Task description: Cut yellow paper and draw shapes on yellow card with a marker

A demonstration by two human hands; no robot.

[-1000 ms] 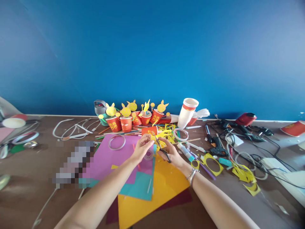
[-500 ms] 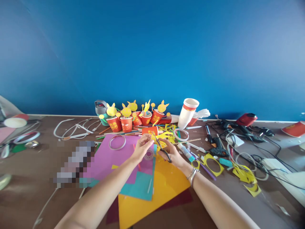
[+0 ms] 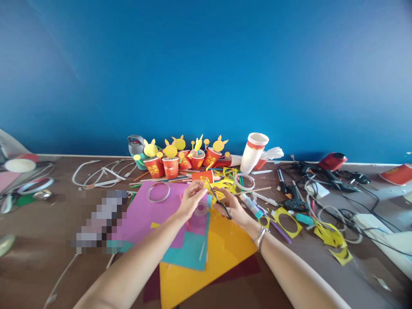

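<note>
My right hand is closed around dark-handled scissors, their blades pointing up and left. Between the fingertips of my left hand is a small piece of yellow paper, right beside the blades. Below both hands lie a purple sheet, a teal sheet and a large orange-yellow sheet, overlapping. A red paper cup lies on its side just beyond my left fingers. Cut yellow scraps are heaped behind the scissors.
Red cups with yellow eared paper heads stand along the blue wall. To their right is a stack of white cups. A glue gun, tangled cables, and a glue stick crowd the right. A white cable loops at left.
Almost nothing differs. Both hands stay in the same place, with the scissor blades still at the yellow paper and at most a slight shift of the fingers.
</note>
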